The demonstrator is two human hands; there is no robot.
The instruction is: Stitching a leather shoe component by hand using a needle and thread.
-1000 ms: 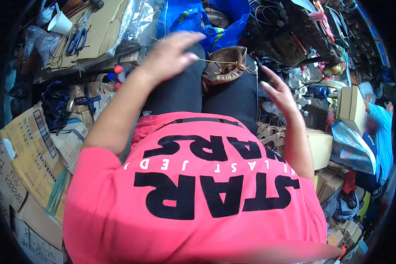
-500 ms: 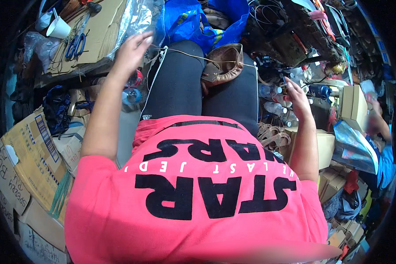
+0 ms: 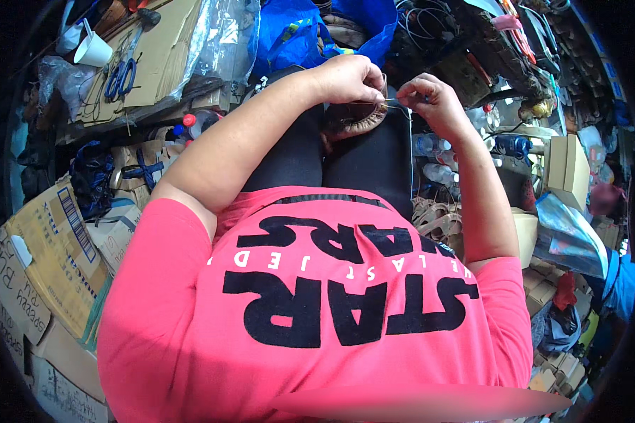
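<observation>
Cardboard boxes (image 3: 56,247) crowd the left. On the inner edge of the right thigh (image 3: 368,166) sits a brown leather shoe (image 3: 351,121), pleated rim facing the pink shirt (image 3: 317,264), long axis partly hidden; left hand (image 3: 351,80) and right hand (image 3: 434,104) both pinch thread (image 3: 391,104).

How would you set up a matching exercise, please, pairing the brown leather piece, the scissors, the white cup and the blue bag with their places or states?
Column one:
1. brown leather piece
2. scissors
3. white cup
4. blue bag

Column two:
A. at the top centre of the view, open-topped
B. blue-handled, lying on flat cardboard
C. over the dark trousers, partly hidden by the left hand
D. farthest left of the four in the view

Right pairs: 1-C; 2-B; 3-D; 4-A.
</observation>
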